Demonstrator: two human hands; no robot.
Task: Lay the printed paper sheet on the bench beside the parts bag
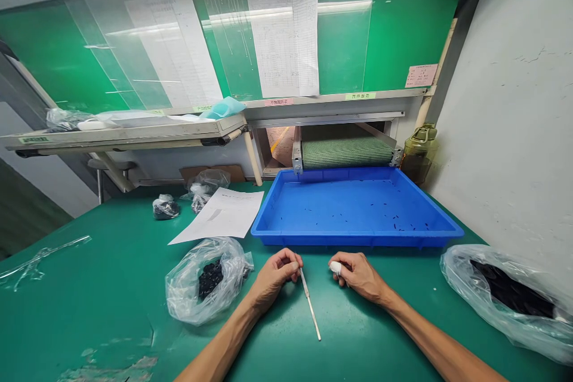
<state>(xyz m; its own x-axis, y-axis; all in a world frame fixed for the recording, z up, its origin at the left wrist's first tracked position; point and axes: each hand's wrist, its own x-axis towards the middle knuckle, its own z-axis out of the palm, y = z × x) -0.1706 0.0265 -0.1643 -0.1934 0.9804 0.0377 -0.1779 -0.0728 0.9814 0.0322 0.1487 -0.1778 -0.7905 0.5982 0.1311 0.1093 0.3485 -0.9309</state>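
Green table (111,286): left hand (275,277) pinches a thin tool (310,301) lying toward 5 o'clock; right hand (356,274) curled loosely, holding nothing; blue tray (358,239) at 12 o'clock
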